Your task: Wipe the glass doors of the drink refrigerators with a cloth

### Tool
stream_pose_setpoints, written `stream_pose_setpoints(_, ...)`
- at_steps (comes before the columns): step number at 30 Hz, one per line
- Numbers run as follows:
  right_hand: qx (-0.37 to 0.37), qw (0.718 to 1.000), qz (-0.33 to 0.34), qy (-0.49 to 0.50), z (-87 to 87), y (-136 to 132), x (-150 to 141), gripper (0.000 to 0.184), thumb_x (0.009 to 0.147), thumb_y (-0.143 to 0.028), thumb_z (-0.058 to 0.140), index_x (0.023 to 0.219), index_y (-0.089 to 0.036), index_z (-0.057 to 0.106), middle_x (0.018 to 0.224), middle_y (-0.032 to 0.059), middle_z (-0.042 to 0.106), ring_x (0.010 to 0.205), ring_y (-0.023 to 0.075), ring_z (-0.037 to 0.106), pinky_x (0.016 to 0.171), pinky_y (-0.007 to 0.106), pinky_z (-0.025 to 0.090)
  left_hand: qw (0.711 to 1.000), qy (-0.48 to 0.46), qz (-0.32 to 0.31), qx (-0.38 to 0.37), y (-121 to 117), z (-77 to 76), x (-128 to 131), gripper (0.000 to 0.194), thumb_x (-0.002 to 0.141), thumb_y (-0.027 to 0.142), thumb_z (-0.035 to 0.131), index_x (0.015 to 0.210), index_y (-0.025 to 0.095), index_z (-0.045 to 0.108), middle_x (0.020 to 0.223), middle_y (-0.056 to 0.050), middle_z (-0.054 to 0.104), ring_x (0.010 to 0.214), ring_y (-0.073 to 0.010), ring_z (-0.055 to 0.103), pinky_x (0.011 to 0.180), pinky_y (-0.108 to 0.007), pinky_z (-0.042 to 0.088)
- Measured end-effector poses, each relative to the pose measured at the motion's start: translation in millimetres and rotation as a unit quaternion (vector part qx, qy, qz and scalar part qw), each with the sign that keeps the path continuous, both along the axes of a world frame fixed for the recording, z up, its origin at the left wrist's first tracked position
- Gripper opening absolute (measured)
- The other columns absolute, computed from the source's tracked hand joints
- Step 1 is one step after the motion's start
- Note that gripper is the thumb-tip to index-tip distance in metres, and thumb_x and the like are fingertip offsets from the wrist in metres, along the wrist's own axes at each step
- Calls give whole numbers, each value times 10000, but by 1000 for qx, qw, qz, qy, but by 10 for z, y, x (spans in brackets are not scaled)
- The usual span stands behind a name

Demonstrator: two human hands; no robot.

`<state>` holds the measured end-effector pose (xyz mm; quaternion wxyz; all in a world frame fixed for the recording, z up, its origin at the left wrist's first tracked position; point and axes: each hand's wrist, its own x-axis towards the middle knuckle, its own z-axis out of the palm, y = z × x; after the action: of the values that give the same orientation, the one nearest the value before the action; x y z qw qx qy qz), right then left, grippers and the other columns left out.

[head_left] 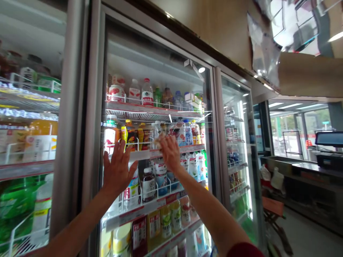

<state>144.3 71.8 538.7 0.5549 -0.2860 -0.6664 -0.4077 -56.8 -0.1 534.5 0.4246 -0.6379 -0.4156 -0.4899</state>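
Note:
My left hand [117, 169] is raised with its fingers spread, palm toward the glass door [150, 46] of a drinks fridge. It looks to be at or very near the glass; exact contact is hard to judge. To its right, my right hand [169, 151] is also up in front of the same door, its fingers smeared by motion. Something pale shows at its fingertips, and I cannot make out whether it is an object or a reflection. Behind the glass, a yellow-labelled bottle [128, 134] and a dark-capped bottle [148, 184] stand near my hands.
Wire-fronted shelves hold rows of bottles, including a red-capped one [147, 93] on top. A metal door frame [92, 107] separates this door from another fridge section on the left. A further glass door [235, 107], a folding stool [273, 207] and a counter with a monitor [329, 139] lie right.

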Motion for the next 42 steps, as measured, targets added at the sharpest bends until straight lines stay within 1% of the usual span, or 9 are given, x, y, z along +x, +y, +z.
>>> stream_pose_setpoints(3,-31,994,4,106,-48,48,30,409,887,-220,379,1285,-229,473,1422,59,374,1388,221,161,1093,479,264,1000,13,7,-14,35,-90,35,530,885,378,341,1369,164,317,1473,-123,226,1385,-239,119,1110,-509,44)
stream_pose_setpoints(8,-3,986,19,-165,-636,-9,127,342,862,-281,473,1195,-282,550,1371,-1,454,1376,191,202,1109,419,266,999,37,-7,-33,70,-344,28,539,869,344,412,1375,187,312,1465,-115,248,1381,-239,127,1112,-508,29)
stream_pose_setpoints(14,-36,992,-42,110,-230,219,445,423,896,-223,362,1311,-206,446,1432,65,356,1389,233,159,1096,480,276,998,46,-3,-38,133,-588,111,687,846,385,475,1425,225,141,1467,-122,234,1373,-269,158,1103,-537,30)
stream_pose_setpoints(20,-28,986,19,-166,-1256,137,531,366,856,-225,483,1209,-303,535,1353,-3,476,1375,185,216,1111,431,267,996,70,14,-51,146,-892,166,744,838,370,503,1427,256,65,1468,-124,232,1367,-284,175,1097,-556,64)
stream_pose_setpoints(22,-31,991,22,-127,-1154,184,646,392,870,-234,461,1257,-292,492,1355,13,474,1372,180,223,1109,437,265,995,79,16,-53,158,-938,204,746,839,367,502,1426,262,53,1462,-123,249,1364,-283,188,1095,-566,56)
stream_pose_setpoints(26,-30,991,10,132,-640,362,852,441,905,-216,354,1345,-226,392,1432,72,357,1392,219,149,1095,502,256,994,93,24,-54,198,-936,321,729,842,337,504,1424,276,71,1452,-107,281,1354,-270,224,1101,-554,69)
stream_pose_setpoints(32,-42,996,25,-81,-1173,320,1120,418,873,-181,431,1277,-277,476,1385,29,436,1376,208,210,1089,453,298,994,89,25,-52,213,-978,475,727,835,327,513,1426,260,94,1445,-117,289,1351,-280,226,1101,-554,86)
stream_pose_setpoints(38,-32,990,-5,140,-603,583,1658,455,898,-182,353,1348,-232,385,1445,66,335,1385,223,173,1085,507,291,996,77,10,-50,303,-960,787,709,845,330,495,1425,258,94,1440,-112,299,1345,-277,244,1101,-557,84)
stream_pose_setpoints(42,-39,996,-1,85,-1180,526,1749,546,886,-141,378,1397,-293,263,1460,46,308,1386,234,172,1062,507,333,996,73,2,-51,347,-1075,889,712,846,356,492,1426,242,95,1441,-127,291,1343,-290,245,1093,-562,99)
